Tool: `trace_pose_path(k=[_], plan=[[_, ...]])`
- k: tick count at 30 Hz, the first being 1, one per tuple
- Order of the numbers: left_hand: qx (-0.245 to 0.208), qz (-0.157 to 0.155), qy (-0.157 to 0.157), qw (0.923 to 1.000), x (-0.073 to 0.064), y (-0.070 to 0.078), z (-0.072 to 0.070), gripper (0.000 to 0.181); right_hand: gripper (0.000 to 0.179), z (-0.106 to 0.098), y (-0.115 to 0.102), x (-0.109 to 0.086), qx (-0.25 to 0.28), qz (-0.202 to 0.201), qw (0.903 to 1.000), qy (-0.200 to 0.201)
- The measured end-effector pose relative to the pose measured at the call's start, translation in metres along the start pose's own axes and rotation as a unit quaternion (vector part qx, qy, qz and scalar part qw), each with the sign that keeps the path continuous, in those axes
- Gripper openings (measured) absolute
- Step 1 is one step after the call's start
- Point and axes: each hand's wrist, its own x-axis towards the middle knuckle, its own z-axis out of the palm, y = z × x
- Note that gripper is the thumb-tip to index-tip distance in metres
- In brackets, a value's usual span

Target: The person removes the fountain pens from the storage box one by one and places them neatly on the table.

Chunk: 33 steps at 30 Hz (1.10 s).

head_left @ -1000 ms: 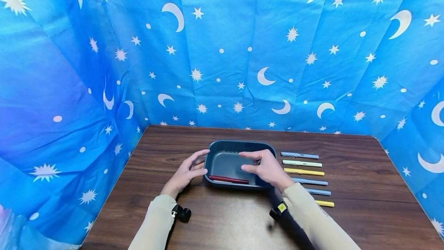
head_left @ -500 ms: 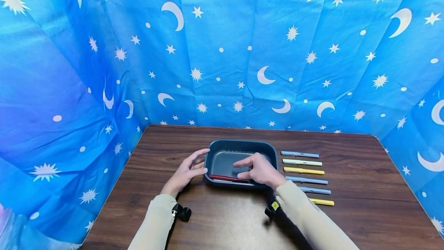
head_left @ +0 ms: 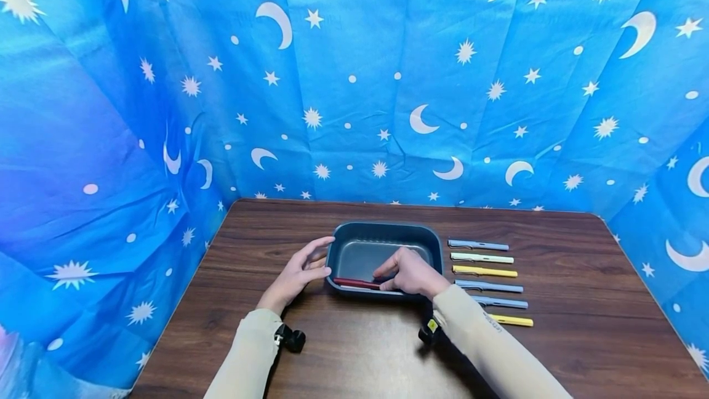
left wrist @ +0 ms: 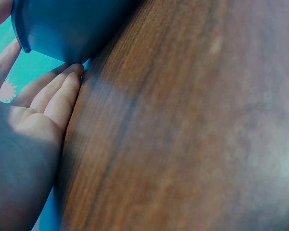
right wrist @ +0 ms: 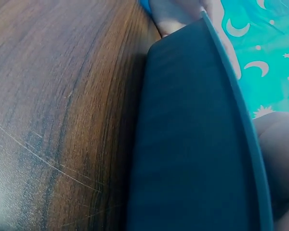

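Note:
A dark blue-grey tray (head_left: 354, 252) sits on the table. Inside it, along the near wall, lies a red pen (head_left: 354, 283) with a pale strip beside it that I cannot identify. My right hand (head_left: 412, 274) reaches into the tray and pinches the pen's right end between thumb and fingers; the fingertips partly cover that end. At the tray's left end, my left hand (head_left: 295, 277) rests its thumb and spread fingers against the outside. The left wrist view shows the fingertips (left wrist: 76, 70) against the tray's wall (left wrist: 62, 29). The pen is hidden in both wrist views.
Right of the tray several pens lie in a column: light blue (head_left: 478, 245), pale green (head_left: 482, 258), yellow (head_left: 485, 271), and more blue and yellow ones lower, partly behind the right sleeve (head_left: 471, 319). A blue star-and-moon cloth (head_left: 354, 103) hangs behind the wooden table (head_left: 581, 276).
My right hand has moved left and down inside the tray, and its thumb and index finger have closed together at the red pen. My left hand has stayed in place.

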Motion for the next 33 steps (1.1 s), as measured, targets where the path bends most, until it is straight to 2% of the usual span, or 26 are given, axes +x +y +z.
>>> trace_pose_path(k=[5,12,26,33], plan=[[0.000,-0.007,0.000,1.0000,0.0002,-0.0020,-0.0012,0.064,0.022,0.0022,0.0007,0.0023,0.002,0.016,0.9999,-0.004],[0.000,-0.006,-0.002,1.0000,-0.0005,-0.0012,-0.0009,0.064,0.026,0.0026,-0.0008,0.0020,0.002,0.016,0.9998,-0.008],[-0.018,0.001,-0.006,0.9998,-0.0007,0.0008,-0.0004,0.064,0.025,0.0088,-0.0036,0.0090,-0.046,0.024,0.9985,0.019],[-0.010,-0.004,-0.001,0.9999,-0.0012,0.0017,-0.0002,0.064,0.020,0.0085,-0.0060,0.0079,-0.057,0.015,0.9981,0.019]])
